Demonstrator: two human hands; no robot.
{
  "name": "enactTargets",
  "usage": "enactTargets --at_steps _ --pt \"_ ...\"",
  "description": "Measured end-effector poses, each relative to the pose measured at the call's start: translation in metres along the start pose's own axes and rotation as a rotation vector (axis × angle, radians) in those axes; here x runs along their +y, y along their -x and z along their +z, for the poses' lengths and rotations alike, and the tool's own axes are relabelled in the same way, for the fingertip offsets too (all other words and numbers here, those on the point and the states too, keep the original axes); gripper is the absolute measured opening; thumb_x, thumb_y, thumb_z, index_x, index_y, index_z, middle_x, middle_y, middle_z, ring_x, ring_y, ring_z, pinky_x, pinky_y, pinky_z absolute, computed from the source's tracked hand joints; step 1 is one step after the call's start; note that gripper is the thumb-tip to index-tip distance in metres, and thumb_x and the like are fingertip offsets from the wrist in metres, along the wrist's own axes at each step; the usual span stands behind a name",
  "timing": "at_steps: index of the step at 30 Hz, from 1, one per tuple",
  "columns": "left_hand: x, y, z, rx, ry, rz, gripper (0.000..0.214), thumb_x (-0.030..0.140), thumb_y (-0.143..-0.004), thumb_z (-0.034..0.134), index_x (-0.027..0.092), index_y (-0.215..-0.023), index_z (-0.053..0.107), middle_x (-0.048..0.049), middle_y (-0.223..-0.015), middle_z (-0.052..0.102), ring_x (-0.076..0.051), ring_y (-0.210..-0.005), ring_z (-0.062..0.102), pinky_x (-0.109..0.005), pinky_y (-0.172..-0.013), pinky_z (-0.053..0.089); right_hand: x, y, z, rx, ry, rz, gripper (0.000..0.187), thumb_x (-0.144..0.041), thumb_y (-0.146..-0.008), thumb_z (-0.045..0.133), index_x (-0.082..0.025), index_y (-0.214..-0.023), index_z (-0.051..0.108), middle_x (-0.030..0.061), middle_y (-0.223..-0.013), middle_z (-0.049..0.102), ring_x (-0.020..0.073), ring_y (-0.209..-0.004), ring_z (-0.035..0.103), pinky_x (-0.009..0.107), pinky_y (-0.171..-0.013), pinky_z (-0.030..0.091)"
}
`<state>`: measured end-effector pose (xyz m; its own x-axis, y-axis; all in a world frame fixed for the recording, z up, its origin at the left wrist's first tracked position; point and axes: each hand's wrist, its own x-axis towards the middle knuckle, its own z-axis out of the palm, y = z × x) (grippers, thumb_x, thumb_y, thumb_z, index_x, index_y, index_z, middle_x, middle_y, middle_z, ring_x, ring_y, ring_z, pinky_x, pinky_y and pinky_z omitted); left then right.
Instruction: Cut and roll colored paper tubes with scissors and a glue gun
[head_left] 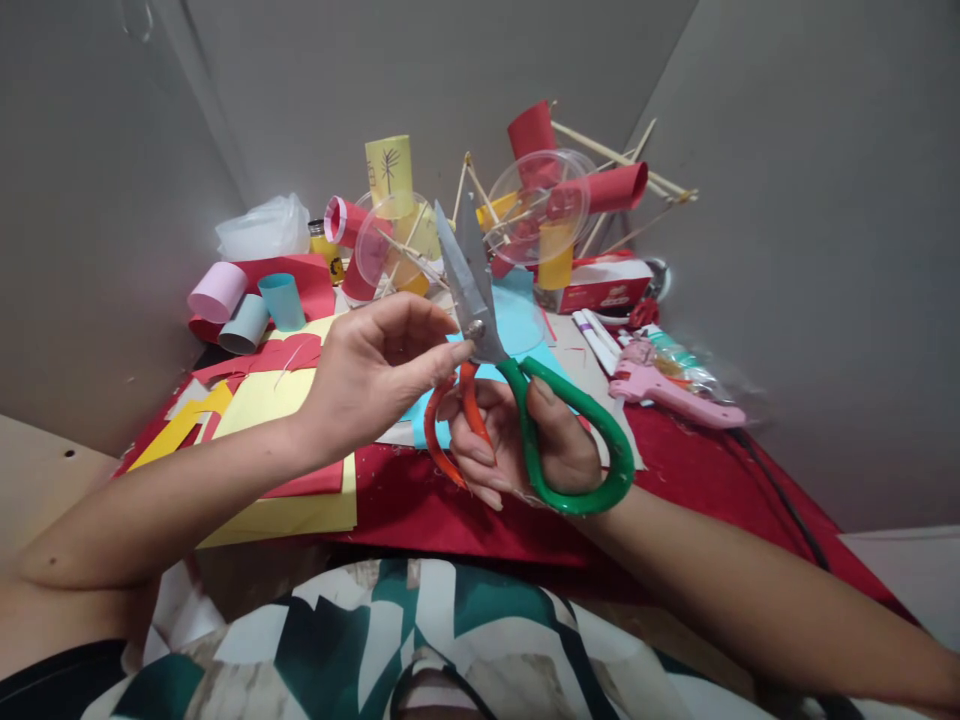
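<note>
Head view looks down on a cluttered craft table; the scissors [480,300] stand at the centre, blades pointing to 12 o'clock and nearly shut, one handle loop green, the other orange; the right hand [517,440] grasps them from below, fingers threaded through both loops, palm turned up; the left hand [375,370] comes in from 9 o'clock, its thumb and forefinger pinched at the pivot screw where the blades cross, the other fingers curled loosely; at 3 o'clock of the scissors a pink glue gun [675,392] lies on the red cloth [420,510]; at 9 o'clock lie yellow paper sheets [292,505] with red cut pieces on them; at 10 o'clock stand small paper rolls [244,300], pink, grey and teal; at 12 o'clock, behind the blades, rises a structure of sticks, clear plastic lids and paper tubes [540,205]; a light blue sheet [517,315] lies under the blades.
</note>
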<state>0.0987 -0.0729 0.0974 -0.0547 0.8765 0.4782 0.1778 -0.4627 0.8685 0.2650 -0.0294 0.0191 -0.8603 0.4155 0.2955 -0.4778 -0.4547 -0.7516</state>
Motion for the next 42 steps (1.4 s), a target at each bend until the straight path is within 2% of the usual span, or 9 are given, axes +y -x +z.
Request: enactTargets --at_steps 5,9,16,23,26,29,33,37,42 --pt "-0.015 0.003 0.004 0.093 -0.205 0.38 0.017 0.031 -0.084 0.085 0.017 -0.085 0.074 -0.0003 -0.077 0.076 -0.011 -0.065 0.07 -0.02 -0.062 0.058 0.003 0.001 0.002 -0.012 0.046 0.019 0.05 -0.07 -0.09 0.063 -0.021 -0.098 0.057 -0.0052 -0.07 0.052 0.0069 -0.044 0.043 0.021 -0.038 0.047" --pt "-0.023 0.002 0.004 0.144 -0.335 0.577 0.013 0.026 -0.088 0.082 0.017 -0.082 0.074 0.0 -0.074 0.074 -0.009 -0.062 0.065 -0.02 -0.06 0.055 0.005 0.002 0.002 -0.038 0.032 0.019 0.048 -0.069 -0.092 0.062 -0.021 -0.096 0.057 -0.0053 -0.072 0.052 0.0061 -0.045 0.043 0.02 -0.04 0.047" --pt "-0.03 -0.001 0.005 0.13 -0.515 0.783 0.01 0.014 -0.094 0.071 0.017 -0.088 0.064 0.0003 -0.074 0.069 -0.01 -0.063 0.061 -0.021 -0.061 0.052 0.005 0.006 0.004 -0.038 -0.052 0.061 0.048 -0.066 -0.093 0.062 -0.019 -0.101 0.06 -0.0048 -0.07 0.055 0.0066 -0.044 0.045 0.021 -0.04 0.048" --pt "-0.035 0.008 -0.007 -0.012 -0.645 0.917 0.008 0.014 -0.095 0.066 0.019 -0.094 0.06 -0.0013 -0.075 0.069 -0.013 -0.068 0.064 -0.024 -0.063 0.051 0.001 0.006 0.004 -0.073 -0.113 0.084 0.043 -0.064 -0.094 0.064 -0.022 -0.105 0.061 -0.0043 -0.073 0.058 0.0071 -0.045 0.046 0.021 -0.042 0.051" --pt "-0.029 0.013 -0.012 0.013 -0.548 0.794 0.013 0.021 -0.1 0.06 0.021 -0.087 0.059 -0.0004 -0.071 0.065 -0.012 -0.064 0.06 -0.025 -0.062 0.049 -0.001 0.006 0.003 -0.086 -0.071 0.063 0.05 -0.067 -0.094 0.061 -0.02 -0.109 0.064 -0.004 -0.07 0.055 0.0074 -0.044 0.045 0.022 -0.04 0.05" --pt "-0.022 0.012 -0.013 0.116 -0.426 0.482 0.037 0.042 -0.104 0.053 0.022 -0.074 0.056 0.0004 -0.064 0.057 -0.012 -0.058 0.053 -0.027 -0.057 0.044 -0.001 0.006 0.002 -0.093 -0.043 0.059 0.053 -0.069 -0.094 0.059 -0.02 -0.112 0.065 -0.0039 -0.07 0.053 0.0075 -0.043 0.043 0.022 -0.039 0.049" --pt "-0.014 0.006 -0.009 0.072 -0.254 0.172 0.045 0.059 -0.089 0.072 0.021 -0.069 0.057 0.0019 -0.063 0.056 -0.011 -0.056 0.05 -0.026 -0.053 0.043 0.005 0.005 0.003 -0.108 0.025 0.074 0.052 -0.068 -0.095 0.058 -0.019 -0.112 0.065 -0.0034 -0.073 0.052 0.0064 -0.045 0.043 0.021 -0.041 0.05" --pt "-0.01 0.009 -0.011 -0.068 -0.077 0.047 0.045 0.055 -0.091 0.072 0.017 -0.068 0.063 0.0006 -0.065 0.062 -0.011 -0.061 0.058 -0.023 -0.058 0.051 0.01 0.004 0.004 -0.123 0.088 0.06 0.054 -0.068 -0.096 0.056 -0.017 -0.114 0.064 -0.0038 -0.075 0.051 0.0054 -0.045 0.041 0.019 -0.042 0.05" --pt "-0.013 0.016 -0.019 -0.113 0.114 -0.031 0.036 0.05 -0.089 0.075 0.016 -0.081 0.073 -0.0017 -0.076 0.07 -0.012 -0.069 0.065 -0.023 -0.067 0.06 0.014 0.002 0.002 -0.096 0.131 0.06 0.055 -0.069 -0.095 0.056 -0.018 -0.113 0.062 -0.0046 -0.073 0.051 0.0056 -0.044 0.041 0.02 -0.04 0.047"
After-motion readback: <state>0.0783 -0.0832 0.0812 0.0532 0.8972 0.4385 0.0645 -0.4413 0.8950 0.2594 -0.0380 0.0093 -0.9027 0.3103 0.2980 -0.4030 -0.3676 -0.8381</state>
